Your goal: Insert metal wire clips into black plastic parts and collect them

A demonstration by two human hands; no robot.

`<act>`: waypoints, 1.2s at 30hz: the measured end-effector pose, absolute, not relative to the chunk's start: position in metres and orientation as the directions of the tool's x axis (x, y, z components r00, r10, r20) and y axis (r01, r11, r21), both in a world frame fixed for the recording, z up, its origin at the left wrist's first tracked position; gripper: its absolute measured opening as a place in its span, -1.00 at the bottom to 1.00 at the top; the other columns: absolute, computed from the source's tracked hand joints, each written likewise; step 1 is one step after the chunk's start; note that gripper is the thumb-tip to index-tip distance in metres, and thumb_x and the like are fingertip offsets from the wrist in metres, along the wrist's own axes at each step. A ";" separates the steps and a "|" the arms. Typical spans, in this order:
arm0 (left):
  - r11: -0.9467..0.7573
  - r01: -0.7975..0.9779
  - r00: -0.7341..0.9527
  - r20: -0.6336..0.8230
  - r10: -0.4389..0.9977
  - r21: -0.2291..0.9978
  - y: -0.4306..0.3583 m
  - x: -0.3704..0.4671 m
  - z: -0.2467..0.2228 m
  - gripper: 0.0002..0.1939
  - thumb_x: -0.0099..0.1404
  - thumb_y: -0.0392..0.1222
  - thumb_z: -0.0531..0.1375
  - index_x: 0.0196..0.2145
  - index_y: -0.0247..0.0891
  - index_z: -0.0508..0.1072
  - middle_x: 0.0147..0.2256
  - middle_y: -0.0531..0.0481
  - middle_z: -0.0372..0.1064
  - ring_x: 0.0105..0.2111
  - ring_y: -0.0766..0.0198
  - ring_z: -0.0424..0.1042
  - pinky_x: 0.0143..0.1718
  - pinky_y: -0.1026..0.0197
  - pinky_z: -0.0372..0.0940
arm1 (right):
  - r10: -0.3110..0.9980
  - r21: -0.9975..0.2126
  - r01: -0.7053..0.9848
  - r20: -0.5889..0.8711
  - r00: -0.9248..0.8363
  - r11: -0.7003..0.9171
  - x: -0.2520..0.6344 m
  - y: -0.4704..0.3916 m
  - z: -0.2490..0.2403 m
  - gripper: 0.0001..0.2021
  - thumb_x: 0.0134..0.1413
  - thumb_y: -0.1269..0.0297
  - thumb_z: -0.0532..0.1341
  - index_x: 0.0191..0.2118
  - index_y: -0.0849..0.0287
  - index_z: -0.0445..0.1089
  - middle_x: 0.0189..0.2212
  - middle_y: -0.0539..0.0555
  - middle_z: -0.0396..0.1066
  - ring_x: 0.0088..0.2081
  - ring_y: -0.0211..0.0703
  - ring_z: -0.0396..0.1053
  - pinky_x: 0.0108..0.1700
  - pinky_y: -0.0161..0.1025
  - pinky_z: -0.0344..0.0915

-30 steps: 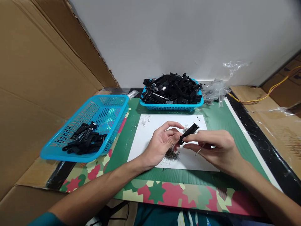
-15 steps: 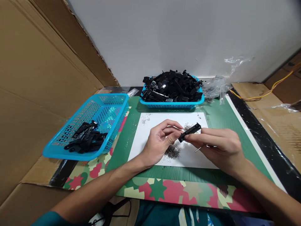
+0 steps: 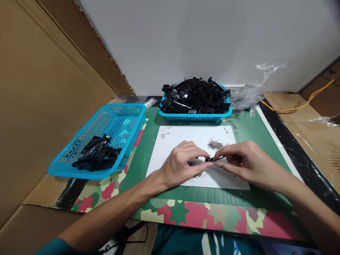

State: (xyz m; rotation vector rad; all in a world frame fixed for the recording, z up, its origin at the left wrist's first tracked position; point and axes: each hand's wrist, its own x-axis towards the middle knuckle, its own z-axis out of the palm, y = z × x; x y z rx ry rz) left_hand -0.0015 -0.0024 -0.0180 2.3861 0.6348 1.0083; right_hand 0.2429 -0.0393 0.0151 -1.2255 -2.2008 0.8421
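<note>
Between both hands, over the white paper (image 3: 170,145), is a small black plastic part (image 3: 209,159), seen nearly edge-on. My left hand (image 3: 183,161) pinches its left end between thumb and fingertips. My right hand (image 3: 239,157) grips its right end and also keeps a thin metal rod (image 3: 221,164) in the fingers. How the rod meets the part is hidden by the fingers. Beneath my left hand lies a pile of tiny wire springs (image 3: 195,170), partly covered. A second pile of springs (image 3: 215,143) sits just beyond the hands.
A blue basket (image 3: 195,117) heaped with black plastic parts (image 3: 196,95) stands at the back. At the left, another blue basket (image 3: 57,171) holds several black parts (image 3: 97,156). Clear plastic bags (image 3: 247,95) and a yellow cable (image 3: 300,107) lie at the back right.
The black part has been lowered and turned nearly edge-on. Both hands have come closer together, and my left fingers have closed on its end.
</note>
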 end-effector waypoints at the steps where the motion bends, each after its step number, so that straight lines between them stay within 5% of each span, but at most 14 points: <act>1: -0.776 0.229 0.629 0.519 0.579 0.588 -0.003 -0.001 -0.019 -0.86 0.37 -0.19 0.38 -0.15 -0.29 0.60 -0.29 -0.04 0.64 -0.33 0.23 0.54 -0.20 0.12 0.30 | 0.870 -0.713 0.591 0.052 -0.491 0.376 0.246 -0.039 0.017 -0.86 0.33 0.24 0.30 -0.09 0.09 0.60 -0.56 -0.09 0.44 -0.56 -0.31 0.24 -0.53 -0.34 0.10; 4: -0.768 0.223 0.654 0.492 0.574 0.600 -0.006 -0.001 -0.021 -0.86 0.37 -0.21 0.38 -0.14 -0.30 0.62 -0.31 -0.04 0.63 -0.33 0.24 0.55 -0.21 0.14 0.32 | 0.879 -0.727 0.603 0.004 -0.477 0.330 0.254 -0.039 0.020 -0.74 0.44 0.14 0.20 0.05 0.06 0.57 -0.38 -0.01 0.53 -0.44 -0.25 0.39 -0.47 -0.34 0.21; 10: -0.796 0.250 0.710 0.455 0.538 0.551 -0.006 0.000 -0.027 -0.85 0.36 -0.18 0.39 -0.16 -0.30 0.65 -0.34 -0.03 0.62 -0.33 0.24 0.53 -0.22 0.14 0.29 | 0.860 -0.672 0.564 0.232 -0.454 0.479 0.257 -0.037 0.010 -0.76 0.45 0.32 0.18 -0.04 0.04 0.63 -0.09 0.08 0.58 -0.13 -0.16 0.55 -0.10 -0.25 0.40; 13: -0.813 0.247 0.707 0.475 0.524 0.528 -0.006 0.001 -0.028 -0.85 0.35 -0.17 0.40 -0.18 -0.29 0.64 -0.36 0.02 0.61 -0.34 0.27 0.52 -0.23 0.14 0.26 | 0.903 -0.736 0.530 0.287 -0.319 0.421 0.250 -0.040 0.008 -0.85 0.38 0.30 0.27 -0.17 0.09 0.63 -0.20 0.05 0.63 -0.20 -0.16 0.58 -0.16 -0.28 0.42; 17: -0.831 0.246 0.707 0.495 0.506 0.498 -0.006 0.001 -0.027 -0.85 0.34 -0.17 0.41 -0.19 -0.28 0.63 -0.36 0.04 0.62 -0.35 0.27 0.52 -0.24 0.14 0.24 | 0.968 -0.879 0.424 0.142 -0.207 0.219 0.236 -0.046 0.009 -0.79 0.37 0.23 0.29 -0.32 0.13 0.57 -0.43 -0.01 0.60 -0.39 -0.23 0.54 -0.33 -0.35 0.40; 22: -0.844 0.240 0.710 0.506 0.489 0.479 -0.007 0.002 -0.029 -0.86 0.35 -0.17 0.40 -0.19 -0.28 0.63 -0.34 0.03 0.65 -0.36 0.27 0.53 -0.24 0.12 0.26 | 0.970 -0.925 0.367 0.004 -0.242 0.095 0.227 -0.048 0.007 -0.75 0.33 0.18 0.31 -0.37 0.15 0.58 -0.47 0.00 0.61 -0.43 -0.22 0.56 -0.36 -0.37 0.41; 36: -0.878 0.223 0.714 0.542 0.442 0.423 -0.005 0.003 -0.033 -0.87 0.43 -0.24 0.29 -0.28 -0.32 0.61 -0.44 0.02 0.57 -0.44 0.29 0.45 -0.30 0.14 0.23 | 0.944 -0.764 0.557 0.224 -0.242 0.324 0.220 -0.056 0.000 -0.74 0.35 0.30 0.27 -0.41 0.16 0.58 -0.55 0.00 0.57 -0.56 -0.23 0.49 -0.48 -0.32 0.34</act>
